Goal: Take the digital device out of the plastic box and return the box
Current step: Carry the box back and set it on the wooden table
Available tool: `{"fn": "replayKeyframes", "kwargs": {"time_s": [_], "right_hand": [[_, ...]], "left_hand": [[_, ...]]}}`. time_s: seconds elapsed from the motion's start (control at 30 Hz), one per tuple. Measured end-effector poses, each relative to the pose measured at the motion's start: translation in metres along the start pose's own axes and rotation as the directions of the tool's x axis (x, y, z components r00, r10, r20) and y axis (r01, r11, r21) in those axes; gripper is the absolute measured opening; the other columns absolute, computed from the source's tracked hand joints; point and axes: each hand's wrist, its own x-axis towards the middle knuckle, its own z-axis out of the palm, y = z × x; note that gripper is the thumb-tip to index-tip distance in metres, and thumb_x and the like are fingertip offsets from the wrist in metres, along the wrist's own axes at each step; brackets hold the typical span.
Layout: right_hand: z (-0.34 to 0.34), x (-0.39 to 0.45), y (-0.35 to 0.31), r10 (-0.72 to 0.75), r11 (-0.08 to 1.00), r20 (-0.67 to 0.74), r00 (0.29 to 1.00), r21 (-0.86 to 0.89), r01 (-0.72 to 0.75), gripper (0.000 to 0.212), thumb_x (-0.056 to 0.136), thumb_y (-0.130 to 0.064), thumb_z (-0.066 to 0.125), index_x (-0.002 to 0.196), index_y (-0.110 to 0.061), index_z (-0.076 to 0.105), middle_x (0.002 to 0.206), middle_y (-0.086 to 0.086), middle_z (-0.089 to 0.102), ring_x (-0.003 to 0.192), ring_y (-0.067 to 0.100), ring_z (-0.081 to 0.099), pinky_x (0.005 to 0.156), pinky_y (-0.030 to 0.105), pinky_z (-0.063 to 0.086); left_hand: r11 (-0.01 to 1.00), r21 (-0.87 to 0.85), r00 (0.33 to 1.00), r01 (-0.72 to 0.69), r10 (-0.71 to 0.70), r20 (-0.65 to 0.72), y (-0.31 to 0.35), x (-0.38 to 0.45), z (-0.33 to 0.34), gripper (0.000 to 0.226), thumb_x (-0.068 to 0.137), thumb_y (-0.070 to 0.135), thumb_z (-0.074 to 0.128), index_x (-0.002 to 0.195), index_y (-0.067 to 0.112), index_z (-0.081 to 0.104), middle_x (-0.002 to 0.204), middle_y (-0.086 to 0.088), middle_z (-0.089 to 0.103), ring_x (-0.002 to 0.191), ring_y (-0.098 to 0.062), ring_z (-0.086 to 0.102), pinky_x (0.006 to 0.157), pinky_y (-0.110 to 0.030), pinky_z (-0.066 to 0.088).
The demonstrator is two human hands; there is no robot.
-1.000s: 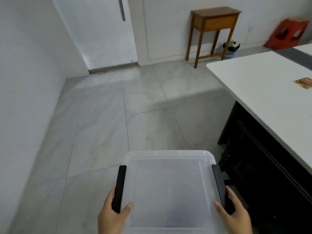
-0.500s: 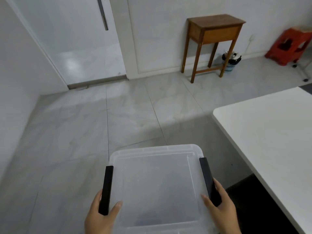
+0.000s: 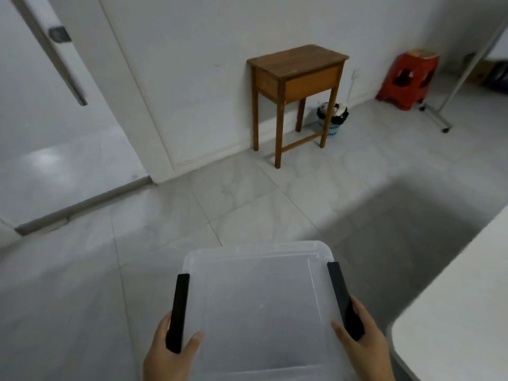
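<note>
A clear plastic box (image 3: 258,295) with a translucent lid and two black side latches is carried in front of me above the tiled floor. My left hand (image 3: 167,353) grips its left black latch, thumb on the lid. My right hand (image 3: 362,342) grips the right black latch the same way. A faint dark shape shows through the lid near the box's near edge; I cannot tell what it is. No digital device is plainly visible.
A white table (image 3: 453,320) juts in at the lower right. A small wooden side table (image 3: 297,86) stands against the far wall with a small bin (image 3: 331,116) beside it. A red stool (image 3: 409,78) and a wheeled stand (image 3: 439,116) are at the right. A door (image 3: 55,105) is at the left.
The view has swung right and forward: the white table has slid toward the lower right corner and the wooden side table is nearer. Both hands keep their grip on the box.
</note>
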Motion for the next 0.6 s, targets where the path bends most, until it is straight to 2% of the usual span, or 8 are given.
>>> {"fn": "replayKeyframes", "kwargs": {"time_s": [0.13,0.33,0.47,0.6], "right_hand": [[0.014,0.093,-0.037,0.076,0.997,-0.061,0.995,0.006,-0.076,0.062,0.075,0.000,0.068,0.131,-0.007,0.044,0.130,0.016,0.056,0.120,0.030,0.051,0.102,0.037,0.037],[0.019,0.259,-0.121,0.061,0.998,-0.135,0.989,0.042,-0.056,0.060,0.076,0.002,0.066,0.131,-0.004,0.044,0.130,0.020,0.055,0.120,0.033,0.051,0.102,0.039,0.037],[0.017,0.352,-0.174,0.037,0.997,-0.166,0.985,0.072,-0.025,0.057,0.075,0.004,0.065,0.129,-0.005,0.047,0.127,0.020,0.058,0.117,0.032,0.053,0.097,0.036,0.039],[0.016,0.438,-0.206,0.087,0.993,-0.208,0.974,0.091,-0.069,0.059,0.073,0.005,0.066,0.128,-0.004,0.047,0.126,0.020,0.058,0.117,0.032,0.054,0.098,0.036,0.038]], "left_hand": [[0.999,0.037,0.993,0.008,-0.013,0.118,0.055,0.094,0.061,0.066,0.064,0.006,0.077,0.124,0.001,0.048,0.121,-0.022,0.059,0.107,-0.037,0.056,0.096,-0.043,0.041],[0.998,0.027,0.996,-0.059,0.056,0.076,0.183,0.217,0.154,0.067,0.065,0.009,0.077,0.125,0.007,0.049,0.121,-0.021,0.061,0.109,-0.035,0.056,0.099,-0.042,0.038],[0.996,0.032,0.992,-0.087,0.083,0.099,0.259,0.287,0.203,0.068,0.067,0.010,0.076,0.128,0.009,0.046,0.128,-0.018,0.056,0.115,-0.034,0.053,0.103,-0.042,0.035],[0.993,0.063,0.986,-0.099,0.089,0.144,0.316,0.352,0.262,0.066,0.064,0.009,0.078,0.124,0.007,0.050,0.122,-0.020,0.060,0.110,-0.035,0.055,0.100,-0.043,0.038]]}}
